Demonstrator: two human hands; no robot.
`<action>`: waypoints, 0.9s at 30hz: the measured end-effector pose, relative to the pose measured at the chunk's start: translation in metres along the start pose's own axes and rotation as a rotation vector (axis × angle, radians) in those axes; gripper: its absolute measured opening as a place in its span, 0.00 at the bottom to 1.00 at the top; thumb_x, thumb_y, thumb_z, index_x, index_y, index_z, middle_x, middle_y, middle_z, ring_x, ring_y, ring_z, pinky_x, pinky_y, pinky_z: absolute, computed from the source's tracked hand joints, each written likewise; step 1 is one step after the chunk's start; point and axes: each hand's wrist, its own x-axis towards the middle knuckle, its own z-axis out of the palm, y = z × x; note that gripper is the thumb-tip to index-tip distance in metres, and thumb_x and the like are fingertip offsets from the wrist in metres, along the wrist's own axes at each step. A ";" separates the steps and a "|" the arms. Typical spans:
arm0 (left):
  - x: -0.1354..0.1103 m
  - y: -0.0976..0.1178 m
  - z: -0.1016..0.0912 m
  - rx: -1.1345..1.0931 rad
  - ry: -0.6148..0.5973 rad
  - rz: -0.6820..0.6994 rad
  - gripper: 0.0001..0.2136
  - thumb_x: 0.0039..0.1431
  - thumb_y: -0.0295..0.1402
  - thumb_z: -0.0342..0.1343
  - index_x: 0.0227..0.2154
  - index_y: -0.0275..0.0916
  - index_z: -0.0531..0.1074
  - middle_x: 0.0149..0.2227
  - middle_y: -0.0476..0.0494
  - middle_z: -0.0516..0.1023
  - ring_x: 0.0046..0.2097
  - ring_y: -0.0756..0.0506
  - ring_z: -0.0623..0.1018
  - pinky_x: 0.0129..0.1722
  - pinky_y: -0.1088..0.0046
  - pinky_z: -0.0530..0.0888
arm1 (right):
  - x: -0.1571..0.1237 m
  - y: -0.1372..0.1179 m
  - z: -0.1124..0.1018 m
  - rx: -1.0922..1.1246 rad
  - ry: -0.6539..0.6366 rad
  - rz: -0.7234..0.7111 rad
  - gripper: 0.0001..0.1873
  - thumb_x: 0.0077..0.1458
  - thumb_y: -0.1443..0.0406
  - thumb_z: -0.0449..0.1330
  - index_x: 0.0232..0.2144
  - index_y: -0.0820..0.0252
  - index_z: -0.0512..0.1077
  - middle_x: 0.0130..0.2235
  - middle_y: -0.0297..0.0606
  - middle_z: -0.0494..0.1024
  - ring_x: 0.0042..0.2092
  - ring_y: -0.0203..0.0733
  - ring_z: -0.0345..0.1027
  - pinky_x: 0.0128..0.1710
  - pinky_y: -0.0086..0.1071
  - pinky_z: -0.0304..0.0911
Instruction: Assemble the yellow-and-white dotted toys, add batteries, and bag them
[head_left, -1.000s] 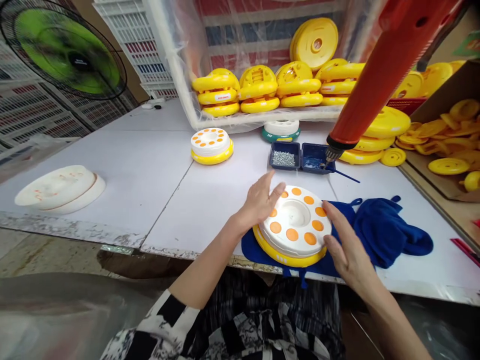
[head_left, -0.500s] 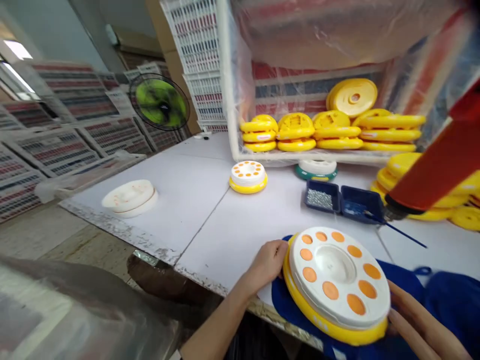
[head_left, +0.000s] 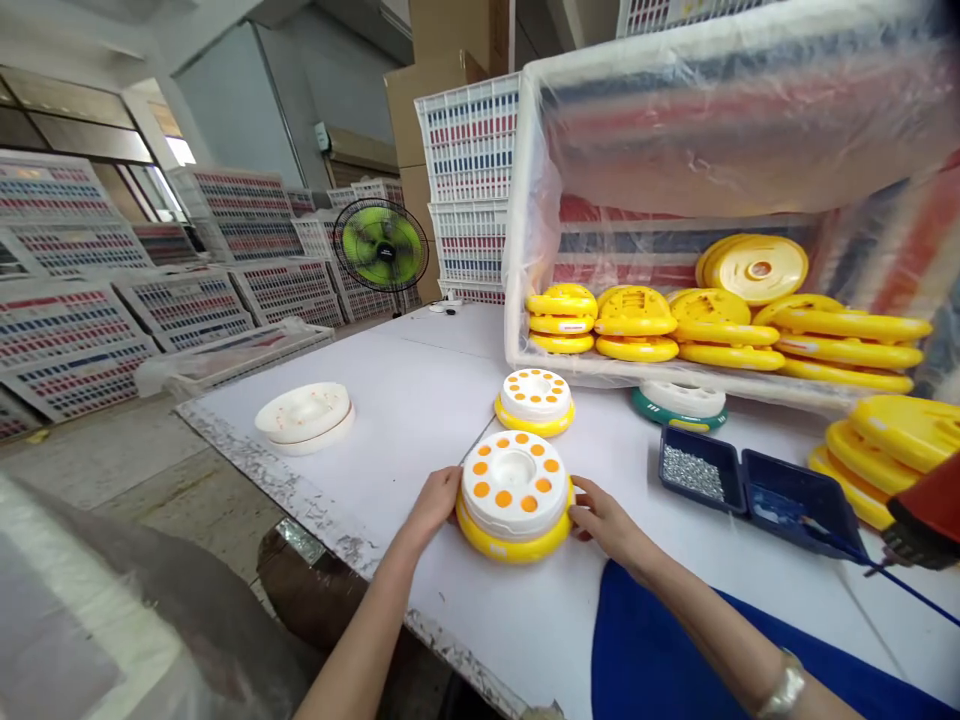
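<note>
Between my two hands is a round plastic assembly [head_left: 513,495], with a yellow base and a white top that carries a ring of orange dots around a central hollow. My left hand [head_left: 439,505] grips its left edge, and my right hand [head_left: 604,515] holds the right edge with the fingers bent round the rim. It is low over the white table [head_left: 405,390]; whether it touches the surface I cannot tell. Just behind it sits a similar, smaller-looking yellow and white assembly [head_left: 535,402]. A blue cloth [head_left: 675,650] lies under my right forearm.
Stacked white discs [head_left: 304,418] sit at left. A green-based piece [head_left: 680,405] stands before a plastic-lined crate [head_left: 517,240] of yellow parts [head_left: 637,322]. At right are a tray of screws [head_left: 694,473], a second blue tray [head_left: 799,500], more yellow parts [head_left: 900,440] and a red power tool [head_left: 930,520].
Both hands have carried the yellow and white assembly leftward and away from me, off the blue cloth to beside the other assembly. The camera view has turned too.
</note>
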 end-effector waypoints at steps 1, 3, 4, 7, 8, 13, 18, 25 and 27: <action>0.006 -0.001 -0.009 0.007 0.023 -0.021 0.17 0.66 0.43 0.50 0.26 0.36 0.70 0.20 0.52 0.69 0.21 0.50 0.70 0.22 0.74 0.67 | 0.010 -0.002 0.007 0.005 -0.020 0.000 0.31 0.51 0.58 0.59 0.56 0.62 0.64 0.39 0.40 0.79 0.34 0.41 0.74 0.35 0.36 0.69; 0.018 0.002 -0.028 0.026 0.077 -0.043 0.16 0.67 0.42 0.53 0.30 0.34 0.72 0.24 0.52 0.71 0.24 0.51 0.71 0.26 0.74 0.71 | 0.026 -0.004 0.015 0.020 -0.044 0.003 0.30 0.51 0.60 0.59 0.56 0.61 0.65 0.40 0.40 0.79 0.36 0.41 0.74 0.37 0.36 0.70; 0.024 0.007 -0.037 0.037 0.115 -0.040 0.15 0.67 0.42 0.54 0.31 0.34 0.72 0.26 0.51 0.73 0.26 0.51 0.73 0.29 0.73 0.73 | 0.032 -0.005 0.015 0.026 -0.041 0.009 0.29 0.52 0.61 0.59 0.57 0.60 0.65 0.43 0.41 0.79 0.37 0.41 0.75 0.38 0.36 0.70; 0.051 0.038 -0.057 0.049 0.243 0.025 0.13 0.68 0.40 0.54 0.37 0.34 0.73 0.37 0.45 0.76 0.37 0.47 0.77 0.40 0.66 0.76 | 0.052 -0.008 0.001 0.029 0.057 0.049 0.30 0.54 0.63 0.58 0.59 0.62 0.63 0.54 0.50 0.73 0.40 0.42 0.76 0.39 0.38 0.71; 0.063 0.052 -0.060 0.042 0.263 0.059 0.13 0.68 0.41 0.53 0.40 0.34 0.73 0.41 0.43 0.76 0.41 0.46 0.77 0.43 0.64 0.76 | 0.059 -0.009 -0.008 0.026 0.108 0.064 0.30 0.55 0.63 0.58 0.60 0.63 0.62 0.57 0.52 0.70 0.40 0.42 0.75 0.39 0.38 0.72; 0.146 0.113 -0.030 0.032 0.065 0.127 0.16 0.68 0.43 0.53 0.50 0.35 0.71 0.49 0.39 0.75 0.47 0.43 0.78 0.47 0.59 0.76 | 0.102 -0.015 -0.052 0.035 0.286 0.146 0.27 0.63 0.61 0.57 0.62 0.62 0.59 0.56 0.50 0.70 0.42 0.42 0.74 0.42 0.40 0.73; 0.208 0.118 0.017 0.132 -0.174 -0.002 0.20 0.68 0.47 0.51 0.51 0.35 0.71 0.51 0.36 0.75 0.48 0.40 0.78 0.48 0.55 0.76 | 0.150 -0.012 -0.054 0.040 0.351 0.223 0.25 0.66 0.61 0.58 0.61 0.60 0.60 0.50 0.44 0.73 0.38 0.39 0.73 0.36 0.36 0.73; 0.209 0.127 0.028 0.198 -0.322 0.049 0.35 0.62 0.62 0.39 0.51 0.34 0.72 0.51 0.28 0.78 0.50 0.31 0.76 0.46 0.55 0.75 | 0.152 -0.021 -0.049 0.078 0.377 0.162 0.25 0.63 0.66 0.55 0.62 0.58 0.58 0.44 0.39 0.74 0.34 0.36 0.70 0.33 0.31 0.70; 0.193 0.141 0.023 0.201 -0.313 0.126 0.37 0.62 0.63 0.35 0.50 0.36 0.73 0.50 0.31 0.79 0.49 0.33 0.77 0.45 0.57 0.75 | 0.132 -0.033 -0.054 0.102 0.367 0.098 0.29 0.60 0.66 0.56 0.62 0.57 0.57 0.42 0.38 0.75 0.35 0.37 0.71 0.33 0.30 0.69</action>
